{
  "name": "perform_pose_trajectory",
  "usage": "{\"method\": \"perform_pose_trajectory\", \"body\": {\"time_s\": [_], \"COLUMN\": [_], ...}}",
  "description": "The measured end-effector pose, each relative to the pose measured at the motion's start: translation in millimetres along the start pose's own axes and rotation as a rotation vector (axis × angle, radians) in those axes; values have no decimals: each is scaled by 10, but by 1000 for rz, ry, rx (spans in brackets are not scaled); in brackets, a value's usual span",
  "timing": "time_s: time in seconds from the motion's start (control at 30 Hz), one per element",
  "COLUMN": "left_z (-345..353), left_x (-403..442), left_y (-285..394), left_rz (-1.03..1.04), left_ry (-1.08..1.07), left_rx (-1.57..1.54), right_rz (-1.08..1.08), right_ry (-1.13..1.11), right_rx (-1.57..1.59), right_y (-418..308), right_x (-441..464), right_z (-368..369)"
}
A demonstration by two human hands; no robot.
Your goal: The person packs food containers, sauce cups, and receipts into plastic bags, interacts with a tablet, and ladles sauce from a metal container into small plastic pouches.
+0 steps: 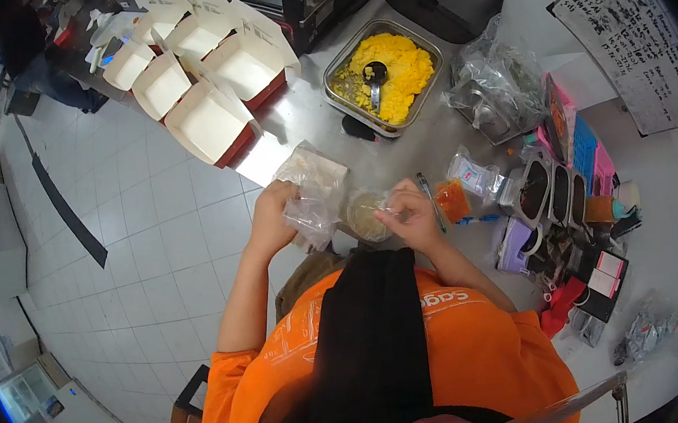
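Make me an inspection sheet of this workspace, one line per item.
Surface: shiny grey counter bearing open boxes and a tray of yellow food with a black spoon.
Job's things: clear bag, round tub.
Clutter: pen, orange packet, crumpled plastic.
Grip: left hand holds the clear bag; right hand at the tub, exact hold unclear.
Cables: nothing seen.
Surroundings: tiled floor, another person, handwritten board.

Bright ctr, edges warped (corners blk).
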State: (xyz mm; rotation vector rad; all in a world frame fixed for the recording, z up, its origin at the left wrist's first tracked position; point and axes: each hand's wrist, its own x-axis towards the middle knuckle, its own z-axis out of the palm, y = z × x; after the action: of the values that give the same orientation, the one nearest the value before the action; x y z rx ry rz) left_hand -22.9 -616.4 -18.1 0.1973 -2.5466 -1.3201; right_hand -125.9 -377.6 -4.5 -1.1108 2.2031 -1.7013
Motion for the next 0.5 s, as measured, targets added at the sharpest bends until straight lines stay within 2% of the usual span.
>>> {"method": "perform_pose_trajectory", "body": {"time_s": [0.1, 0.13, 0.2, 0.3, 0.4, 0.47, 0.5], "left_z": [96, 141, 258, 433, 598, 680, 705], "left_x": [11, 9, -10, -18, -8, 23, 38], "left_y": [25, 54, 32, 81, 216, 241, 284], "left_rz": [-41, -60, -63, -106, -110, -28, -73], "left_ry": [41, 60, 80, 48, -12, -65, -102], "left_rx": [-71, -84, -117, -185, -293, -314, -327], "right_rz": [-150, -150, -147, -90, -110, -28, 15], "right_ry": [195, 191, 192, 310, 442, 459, 466], "right_rx": [-114, -145, -212, -238, -416, -470, -494], "right_y": [-37, -78, -187, -136, -140, -167, -181], "right_x": [-64, -76, -109, -195, -256, -317, -353], "right_z": [-104, -139, -220, -243, -327, -440, -482]}}
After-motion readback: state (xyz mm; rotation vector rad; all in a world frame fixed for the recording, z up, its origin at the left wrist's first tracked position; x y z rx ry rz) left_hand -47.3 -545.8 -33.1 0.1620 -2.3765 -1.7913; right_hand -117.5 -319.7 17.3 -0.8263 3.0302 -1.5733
